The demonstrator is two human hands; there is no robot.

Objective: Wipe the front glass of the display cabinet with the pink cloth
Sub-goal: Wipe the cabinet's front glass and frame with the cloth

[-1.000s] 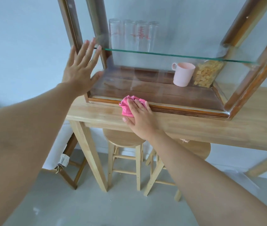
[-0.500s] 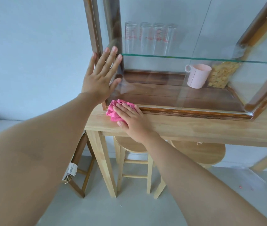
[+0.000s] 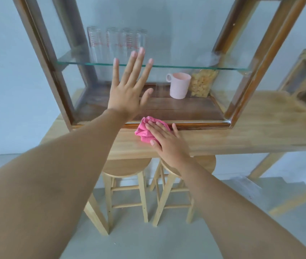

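Pink cloth point(image 3: 144, 130), pale pink mug point(image 3: 179, 86), dk brown cabinet point(image 3: 44, 57)

This looks like a home dining corner. The wood-framed display cabinet point(image 3: 195, 125) stands on a tall pale-wood surface point(image 3: 260, 131) against a plain light wall point(image 3: 8, 71). Inside the cabinet are a pink mug point(image 3: 179, 86), a jar point(image 3: 202, 83) of dry yellow food and four marked glasses point(image 3: 111, 43). Below it, two wooden stools point(image 3: 126, 167) stand on a grey floor point(image 3: 148, 243).

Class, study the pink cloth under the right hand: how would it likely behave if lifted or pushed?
The pink cloth is bunched into soft folds, so it is probably floppy and would droop when lifted. Squashed under the right hand, it seems light. Pushed along the wooden table, it would probably slide and crumple, not roll.
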